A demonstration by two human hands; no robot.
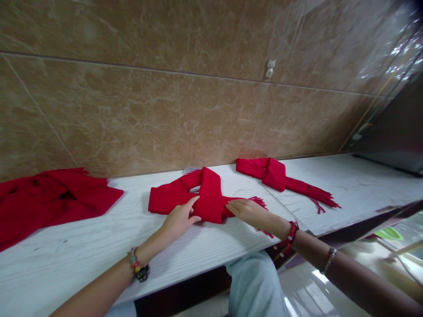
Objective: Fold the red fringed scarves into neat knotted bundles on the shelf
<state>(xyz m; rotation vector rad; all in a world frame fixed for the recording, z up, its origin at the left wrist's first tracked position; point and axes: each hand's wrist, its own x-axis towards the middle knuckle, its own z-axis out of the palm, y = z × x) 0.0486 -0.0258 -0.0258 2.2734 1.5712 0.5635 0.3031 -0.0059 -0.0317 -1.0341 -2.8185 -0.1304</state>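
Observation:
A red fringed scarf (211, 196), folded into a loop with one broad band crossing over, lies on the white table in front of me. My left hand (181, 218) rests on the loop's near side, thumb and forefinger apart by the crossing band. Laid over the scarf's narrow tail, my right hand (246, 210) has its fingers stretched out flat, with the fringe showing beyond it. Neither hand grips the cloth.
A second folded red scarf (276, 174) lies to the right near the wall, its fringe toward the table's front edge. Spread red cloth (56, 198) covers the far left. The brown tiled wall (165, 114) bounds the white table (109, 255). A dark grey box-like object (393, 132) stands far right.

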